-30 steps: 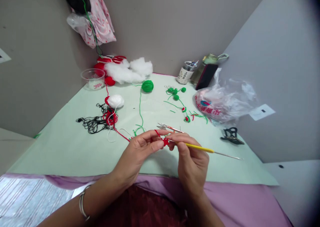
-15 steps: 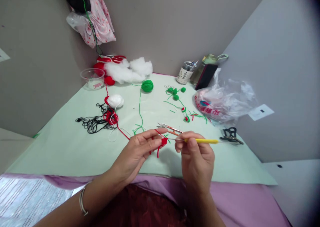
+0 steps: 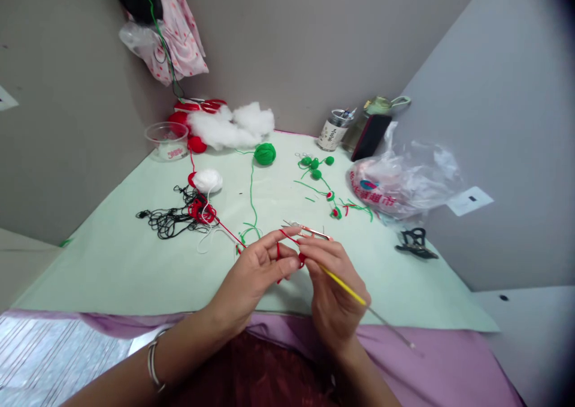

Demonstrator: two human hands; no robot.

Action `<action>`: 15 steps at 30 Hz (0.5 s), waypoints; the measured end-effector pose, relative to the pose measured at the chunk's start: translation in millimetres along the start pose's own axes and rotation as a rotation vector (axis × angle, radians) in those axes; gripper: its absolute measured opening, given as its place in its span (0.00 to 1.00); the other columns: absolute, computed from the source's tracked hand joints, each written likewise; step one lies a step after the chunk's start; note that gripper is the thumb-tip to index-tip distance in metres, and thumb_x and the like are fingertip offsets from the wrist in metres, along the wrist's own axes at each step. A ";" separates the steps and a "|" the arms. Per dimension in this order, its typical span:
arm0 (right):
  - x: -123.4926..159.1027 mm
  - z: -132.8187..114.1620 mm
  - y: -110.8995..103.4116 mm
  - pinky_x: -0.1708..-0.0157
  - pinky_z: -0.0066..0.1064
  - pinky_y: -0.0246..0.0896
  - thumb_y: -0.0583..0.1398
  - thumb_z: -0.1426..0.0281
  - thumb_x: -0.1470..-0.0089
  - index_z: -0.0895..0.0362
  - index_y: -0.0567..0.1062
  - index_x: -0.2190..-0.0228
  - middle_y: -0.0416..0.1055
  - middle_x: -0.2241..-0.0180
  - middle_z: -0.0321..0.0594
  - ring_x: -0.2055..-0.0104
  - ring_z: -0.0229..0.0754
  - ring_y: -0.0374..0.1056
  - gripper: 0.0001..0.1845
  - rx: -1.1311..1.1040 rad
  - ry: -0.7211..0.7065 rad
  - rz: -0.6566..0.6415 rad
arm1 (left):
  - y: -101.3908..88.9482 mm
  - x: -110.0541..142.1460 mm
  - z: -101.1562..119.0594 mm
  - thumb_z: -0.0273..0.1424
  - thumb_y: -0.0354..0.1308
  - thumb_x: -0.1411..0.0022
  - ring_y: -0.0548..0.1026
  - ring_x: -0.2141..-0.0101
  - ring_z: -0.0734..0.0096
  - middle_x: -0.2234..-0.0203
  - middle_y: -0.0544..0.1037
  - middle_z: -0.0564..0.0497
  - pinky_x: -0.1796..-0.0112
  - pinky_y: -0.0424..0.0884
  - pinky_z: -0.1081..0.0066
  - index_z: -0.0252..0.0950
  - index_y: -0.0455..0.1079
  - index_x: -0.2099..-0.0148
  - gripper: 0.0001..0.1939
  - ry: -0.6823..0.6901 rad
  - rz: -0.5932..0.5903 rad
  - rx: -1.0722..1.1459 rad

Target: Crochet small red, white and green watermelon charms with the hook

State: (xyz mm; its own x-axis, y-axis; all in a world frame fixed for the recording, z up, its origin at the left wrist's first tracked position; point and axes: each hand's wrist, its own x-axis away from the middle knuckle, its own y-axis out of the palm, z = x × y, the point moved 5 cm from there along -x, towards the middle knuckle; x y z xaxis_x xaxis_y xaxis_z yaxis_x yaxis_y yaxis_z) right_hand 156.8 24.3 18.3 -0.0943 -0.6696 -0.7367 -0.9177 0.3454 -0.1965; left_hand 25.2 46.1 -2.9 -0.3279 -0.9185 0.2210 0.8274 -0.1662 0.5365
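My left hand (image 3: 255, 275) pinches a tiny red crochet piece (image 3: 301, 257), with red yarn (image 3: 224, 230) looped over its forefinger and trailing left to a tangle of red and black thread (image 3: 179, 215). My right hand (image 3: 330, 287) grips a yellow-handled crochet hook (image 3: 348, 288); its tip meets the red piece and its metal end points down to the right. Both hands hover over the near edge of the pale green table (image 3: 112, 257). Small orange-handled snips (image 3: 309, 230) lie just beyond my fingers.
On the table are a green yarn ball (image 3: 265, 154), white stuffing (image 3: 231, 125), a clear cup (image 3: 167, 140), small green crocheted balls (image 3: 317, 167), a plastic bag (image 3: 399, 182), a jar of tools (image 3: 335, 130) and a black clip (image 3: 415, 243). Walls close in behind and right.
My right hand has swung the hook from level, pointing right, to slanting down-right, and moved its tip back against the red piece. My left hand shifted slightly, keeping its pinch.
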 end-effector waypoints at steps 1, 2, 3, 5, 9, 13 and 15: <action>-2.0 1.4 0.0 0.54 0.41 0.77 0.62 0.78 0.34 0.47 0.83 0.53 0.83 0.58 0.41 0.53 0.45 0.79 0.16 -0.049 0.041 -0.029 | 0.5 -0.3 0.2 0.34 0.75 0.41 0.70 0.66 0.71 0.67 0.79 0.52 0.62 0.64 0.71 0.40 0.80 0.41 0.26 -0.004 -0.006 0.011; -3.7 2.3 -0.1 0.54 0.40 0.77 0.62 0.78 0.34 0.47 0.83 0.54 0.82 0.59 0.40 0.53 0.45 0.79 0.16 -0.091 0.072 -0.051 | 0.9 -0.7 0.7 0.34 0.74 0.41 0.70 0.65 0.71 0.67 0.79 0.52 0.62 0.64 0.71 0.41 0.81 0.43 0.24 0.002 -0.009 0.021; -5.0 3.0 -0.6 0.54 0.39 0.76 0.62 0.78 0.33 0.48 0.84 0.54 0.82 0.59 0.39 0.54 0.44 0.78 0.15 -0.124 0.100 -0.060 | 1.1 -1.0 1.3 0.34 0.74 0.41 0.71 0.65 0.71 0.67 0.79 0.52 0.61 0.64 0.71 0.41 0.82 0.44 0.22 0.012 -0.006 0.028; -6.3 3.3 -1.3 0.56 0.37 0.76 0.61 0.77 0.33 0.48 0.84 0.55 0.81 0.60 0.39 0.55 0.43 0.78 0.14 -0.162 0.133 -0.061 | 1.3 -1.6 2.6 0.35 0.75 0.42 0.71 0.65 0.71 0.68 0.78 0.53 0.62 0.64 0.71 0.42 0.83 0.46 0.20 0.034 0.008 0.038; -5.6 3.3 -0.6 0.59 0.37 0.76 0.62 0.75 0.33 0.48 0.85 0.55 0.79 0.60 0.41 0.56 0.43 0.77 0.13 -0.193 0.143 -0.051 | 2.7 -2.0 4.5 0.33 0.77 0.44 0.70 0.68 0.73 0.70 0.77 0.54 0.66 0.63 0.73 0.41 0.82 0.45 0.24 0.045 0.024 0.067; -4.4 5.0 -0.1 0.59 0.37 0.75 0.62 0.74 0.33 0.48 0.85 0.55 0.79 0.60 0.40 0.57 0.43 0.77 0.13 -0.203 0.167 -0.045 | 5.4 -2.7 6.1 0.31 0.77 0.45 0.69 0.71 0.76 0.69 0.80 0.54 0.68 0.63 0.74 0.39 0.82 0.46 0.23 0.032 0.027 0.117; -3.8 3.6 0.1 0.59 0.36 0.75 0.62 0.75 0.33 0.47 0.85 0.55 0.78 0.59 0.40 0.56 0.43 0.76 0.14 -0.186 0.154 -0.036 | 7.1 -3.3 6.9 0.31 0.77 0.44 0.67 0.72 0.78 0.68 0.80 0.53 0.68 0.63 0.74 0.38 0.83 0.49 0.20 0.039 0.017 0.137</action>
State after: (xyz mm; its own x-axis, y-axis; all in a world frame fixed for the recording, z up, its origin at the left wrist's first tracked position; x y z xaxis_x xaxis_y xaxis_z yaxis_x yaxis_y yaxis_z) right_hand 158.4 29.2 18.8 -0.1049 -0.7767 -0.6211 -0.9754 0.2020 -0.0879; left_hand 29.0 50.4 5.8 -0.2942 -0.9345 0.2002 0.7619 -0.1029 0.6394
